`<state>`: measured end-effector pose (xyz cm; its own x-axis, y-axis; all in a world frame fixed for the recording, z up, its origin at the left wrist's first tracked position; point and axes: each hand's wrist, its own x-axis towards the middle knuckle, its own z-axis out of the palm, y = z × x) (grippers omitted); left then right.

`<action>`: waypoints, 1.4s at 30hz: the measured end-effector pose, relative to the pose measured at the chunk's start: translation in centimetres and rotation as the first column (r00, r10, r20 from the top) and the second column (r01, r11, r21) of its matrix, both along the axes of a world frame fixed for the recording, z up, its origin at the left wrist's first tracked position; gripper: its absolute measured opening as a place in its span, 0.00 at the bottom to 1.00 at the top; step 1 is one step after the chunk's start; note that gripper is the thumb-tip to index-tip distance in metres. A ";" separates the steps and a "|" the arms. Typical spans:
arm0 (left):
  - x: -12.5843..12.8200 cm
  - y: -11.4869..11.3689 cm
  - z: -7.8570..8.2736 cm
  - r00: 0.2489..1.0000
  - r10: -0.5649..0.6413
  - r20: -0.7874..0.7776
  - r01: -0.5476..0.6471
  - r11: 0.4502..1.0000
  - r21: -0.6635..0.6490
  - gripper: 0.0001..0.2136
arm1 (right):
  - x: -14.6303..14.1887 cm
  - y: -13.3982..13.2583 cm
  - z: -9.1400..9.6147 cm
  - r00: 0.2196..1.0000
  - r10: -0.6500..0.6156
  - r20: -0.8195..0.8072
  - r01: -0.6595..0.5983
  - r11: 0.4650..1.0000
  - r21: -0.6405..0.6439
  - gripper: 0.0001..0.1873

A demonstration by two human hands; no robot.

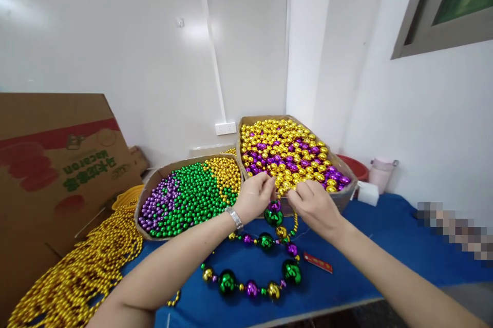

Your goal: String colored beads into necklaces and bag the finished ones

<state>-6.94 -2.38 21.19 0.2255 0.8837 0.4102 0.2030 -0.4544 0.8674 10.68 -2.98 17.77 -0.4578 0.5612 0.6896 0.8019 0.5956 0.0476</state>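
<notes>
My left hand (254, 197) and my right hand (314, 210) are raised close together over the blue table, both with fingers pinched. Between and below them hangs a bead necklace (251, 288) of large green, purple and gold shiny balls with small beads between. Its lower loop rests on the cloth. The upper end runs up to my fingers, where the pinched thread is too fine to see clearly. A short strand of small gold beads (296, 223) dangles beneath my right hand. On the cloth right of the loop lies a red tag (318, 262).
A box of purple, green and gold small beads (188, 199) stands left of my hands. Behind them is a box of larger gold and purple beads (285, 153). Gold bead strands (84, 266) spill at left beside a cardboard carton (57, 174). A pink cup (381, 174) stands back right.
</notes>
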 end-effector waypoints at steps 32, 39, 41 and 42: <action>2.2 -2.3 -5.1 0.644 0.198 0.739 0.129 0.924 -0.361 0.16 | -2.7 -2.7 -5.9 0.851 -0.086 -0.518 -0.002 0.986 -0.167 0.12; 2.6 -2.4 -5.0 0.655 0.193 0.731 0.138 0.920 -0.366 0.17 | -2.6 -3.7 -4.1 0.835 -0.081 -0.544 -0.032 0.980 -0.194 0.15; 2.6 -2.5 -4.7 0.634 0.188 0.750 0.165 0.915 -0.369 0.16 | -3.4 -4.4 -5.4 0.852 -0.051 -0.521 -0.030 0.989 -0.145 0.14; 2.5 -2.6 -4.6 0.631 0.179 0.755 0.181 0.912 -0.368 0.16 | -3.6 -4.6 -6.3 0.858 -0.037 -0.513 -0.037 0.990 -0.133 0.15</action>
<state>-4.46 -4.96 16.63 -0.0072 0.9977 0.0681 -0.6082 -0.0584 0.7917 7.04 -7.62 11.48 -0.0597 0.6643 0.7450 0.6901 0.5667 -0.4501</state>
